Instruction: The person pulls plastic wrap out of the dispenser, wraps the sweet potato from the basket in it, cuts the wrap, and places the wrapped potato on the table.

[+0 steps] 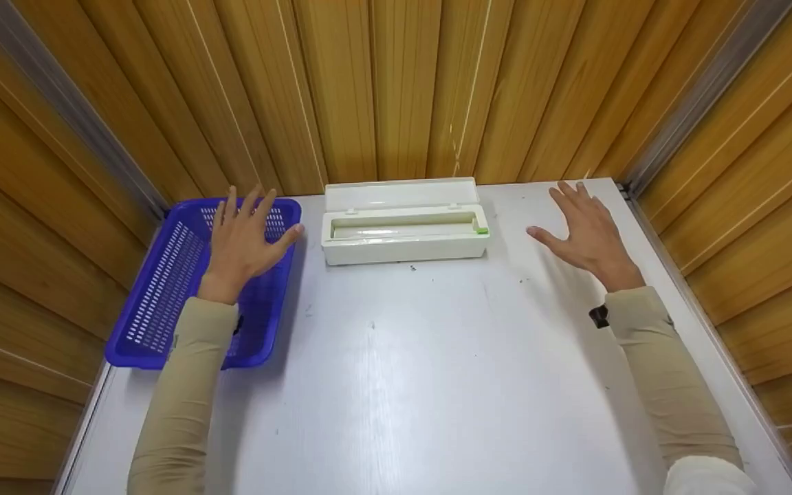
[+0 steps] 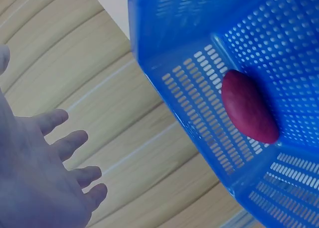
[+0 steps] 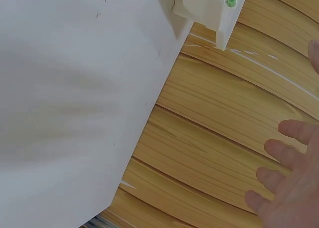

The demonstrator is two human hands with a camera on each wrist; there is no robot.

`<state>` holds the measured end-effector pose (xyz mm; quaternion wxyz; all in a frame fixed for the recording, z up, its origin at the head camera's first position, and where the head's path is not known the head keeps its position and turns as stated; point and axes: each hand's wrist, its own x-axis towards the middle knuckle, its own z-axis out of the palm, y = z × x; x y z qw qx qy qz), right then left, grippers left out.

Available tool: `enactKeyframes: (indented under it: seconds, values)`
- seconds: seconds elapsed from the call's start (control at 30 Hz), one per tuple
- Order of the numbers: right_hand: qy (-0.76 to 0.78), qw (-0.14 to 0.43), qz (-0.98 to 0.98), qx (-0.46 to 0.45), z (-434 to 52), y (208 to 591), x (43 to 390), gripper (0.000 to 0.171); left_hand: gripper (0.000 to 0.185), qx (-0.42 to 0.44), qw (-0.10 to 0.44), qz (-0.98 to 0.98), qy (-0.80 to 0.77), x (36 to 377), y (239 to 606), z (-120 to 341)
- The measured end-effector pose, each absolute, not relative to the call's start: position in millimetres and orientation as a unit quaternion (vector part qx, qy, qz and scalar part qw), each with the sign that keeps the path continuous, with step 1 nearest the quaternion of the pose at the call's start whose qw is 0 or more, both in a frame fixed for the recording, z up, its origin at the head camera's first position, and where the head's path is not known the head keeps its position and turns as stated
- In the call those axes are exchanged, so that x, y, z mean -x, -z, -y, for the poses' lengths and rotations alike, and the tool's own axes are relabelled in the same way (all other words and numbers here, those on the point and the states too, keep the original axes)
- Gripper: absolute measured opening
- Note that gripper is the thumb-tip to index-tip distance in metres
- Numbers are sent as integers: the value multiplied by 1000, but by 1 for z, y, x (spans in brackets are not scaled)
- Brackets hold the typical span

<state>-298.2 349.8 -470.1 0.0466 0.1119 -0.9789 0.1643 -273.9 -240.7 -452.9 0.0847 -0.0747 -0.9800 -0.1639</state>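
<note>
Tan sleeves [image 1: 183, 399] — left hand [image 1: 240, 246] above basket [image 1: 276, 299], right hand [image 1: 592, 240] above table [image 1: 423, 371]

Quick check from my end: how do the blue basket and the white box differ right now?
The blue basket has perforated walls; the white box has a solid front.
The blue basket is wider and runs front to back; the white box is narrow and lies crosswise.
The blue basket shows no lid; the white box has a raised one.
Both stand on the table, open at the top.
</note>
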Motion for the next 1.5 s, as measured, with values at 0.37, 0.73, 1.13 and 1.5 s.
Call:
enactKeyframes:
  seconds: [0.37, 0.73, 1.13, 1.5]
  values:
    - [-194, 79, 970, -124, -338, 476, 295, 96, 90, 92, 94, 977, 167, 274, 459, 218]
    - [-239, 87, 959, -126, -323, 484, 296, 85, 79, 104, 111, 968, 199, 273, 469, 206]
    - [-254, 120, 948, -151, -314, 490, 294, 77, 74, 121, 124, 962, 211, 275, 469, 183]
    - [-266, 145, 936, -177, -305, 498, 295, 72, 67, 152, 133, 953, 226, 273, 466, 161]
